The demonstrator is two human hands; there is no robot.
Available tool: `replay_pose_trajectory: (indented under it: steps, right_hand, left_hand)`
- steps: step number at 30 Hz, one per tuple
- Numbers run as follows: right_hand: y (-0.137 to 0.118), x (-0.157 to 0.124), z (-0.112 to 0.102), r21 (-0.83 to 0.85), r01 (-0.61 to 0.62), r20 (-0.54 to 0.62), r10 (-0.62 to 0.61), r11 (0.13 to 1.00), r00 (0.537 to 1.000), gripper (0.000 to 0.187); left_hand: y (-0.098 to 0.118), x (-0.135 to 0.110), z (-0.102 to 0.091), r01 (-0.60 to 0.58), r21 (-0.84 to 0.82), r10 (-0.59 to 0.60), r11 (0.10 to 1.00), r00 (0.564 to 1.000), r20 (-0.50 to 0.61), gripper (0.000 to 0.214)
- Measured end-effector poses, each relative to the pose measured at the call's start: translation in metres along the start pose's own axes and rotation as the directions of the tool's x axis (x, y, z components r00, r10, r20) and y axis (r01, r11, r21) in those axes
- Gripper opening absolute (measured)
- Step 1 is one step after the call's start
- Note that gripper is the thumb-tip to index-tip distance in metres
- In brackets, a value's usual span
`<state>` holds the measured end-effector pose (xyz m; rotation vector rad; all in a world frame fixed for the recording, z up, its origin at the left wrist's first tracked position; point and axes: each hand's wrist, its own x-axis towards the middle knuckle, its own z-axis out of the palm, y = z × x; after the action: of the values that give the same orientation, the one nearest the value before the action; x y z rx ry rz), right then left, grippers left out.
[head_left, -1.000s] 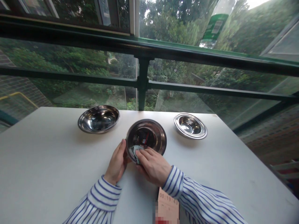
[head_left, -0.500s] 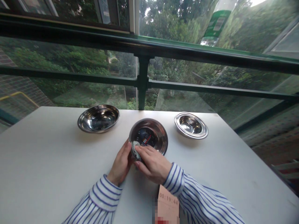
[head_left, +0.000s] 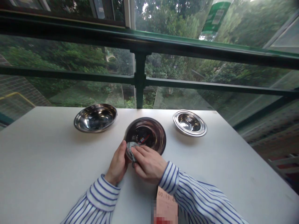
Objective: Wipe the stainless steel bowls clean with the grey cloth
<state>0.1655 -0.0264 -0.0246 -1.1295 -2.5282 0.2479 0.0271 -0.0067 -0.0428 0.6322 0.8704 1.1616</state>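
Observation:
A shiny stainless steel bowl with a small red-and-white label inside is in the middle of the table, slightly tilted. My left hand grips its near left rim, thumb along the edge. Folded over that same rim is a crumpled grey-and-white cloth. My right hand pinches the cloth against the bowl wall, fingers inside and thumb outside. Part of the cloth and the bowl's near side are hidden behind my fingers.
A wide steel bowl stands at the back left of the white table. At the back right is a smaller wide-rimmed steel bowl. A phone showing a timer lies under my right forearm. Beyond the table runs a green railing; a bottle is above it.
The bowl has tipped a little, and the cloth has shifted slightly along its left rim with my right hand. My left hand still holds the rim. The whole view has shifted slightly.

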Motion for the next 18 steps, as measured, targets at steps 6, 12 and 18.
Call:
replay_pose_trajectory:
  steps: [6, 12, 18]
  right_hand:
    - [0.013, -0.023, -0.017, -0.080, 0.001, 0.152, 0.011, 0.997, 0.988, 0.040]
    - [0.004, -0.007, -0.003, -0.002, 0.016, 0.050, -0.016, 1.000, 0.999, 0.047]
    - [0.002, -0.004, -0.005, -0.021, 0.022, 0.084, -0.021, 1.000, 0.996, 0.045]
  left_hand:
    - [-0.001, 0.006, -0.004, -0.064, 0.025, 0.065, 0.998, 0.998, -0.023, 0.046]
    - [-0.003, 0.002, -0.003, -0.026, 0.009, 0.026, 1.000, 1.000, -0.003, 0.046]
    - [0.001, 0.003, -0.003, -0.032, -0.015, 0.031, 0.999, 0.999, -0.031, 0.044]
